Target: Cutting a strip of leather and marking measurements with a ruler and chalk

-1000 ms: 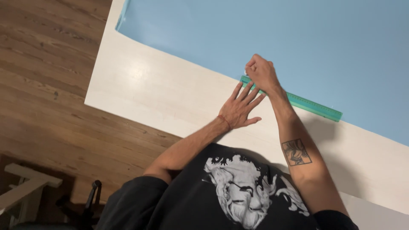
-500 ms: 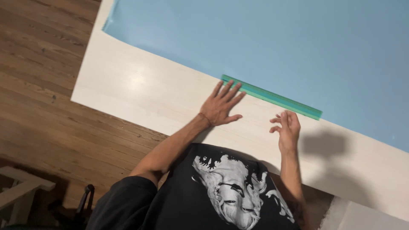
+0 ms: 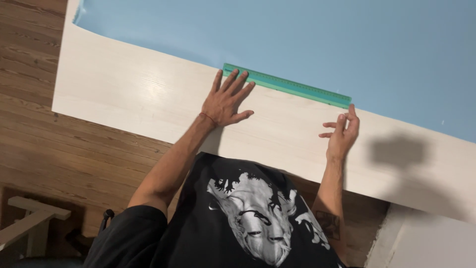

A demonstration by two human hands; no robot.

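A long green ruler (image 3: 292, 87) lies along the near edge of a large blue sheet (image 3: 307, 39) spread on a white table (image 3: 124, 94). My left hand (image 3: 225, 99) rests flat on the table with fingers spread, its fingertips pressing the ruler's left end. Over by the ruler's right end is my right hand (image 3: 342, 131), fingers apart, with the fingertips touching or just short of that end. It holds nothing.
Wooden floor (image 3: 29, 129) lies left of and below the table edge. A pale wooden frame piece (image 3: 29, 218) stands at the lower left. My dark printed shirt (image 3: 248, 218) fills the bottom middle. A shadow falls on the table at right.
My right hand left the ruler's left end, dropped back toward me, and now sits at the ruler's right end. The left hand moved up onto the ruler's left end.
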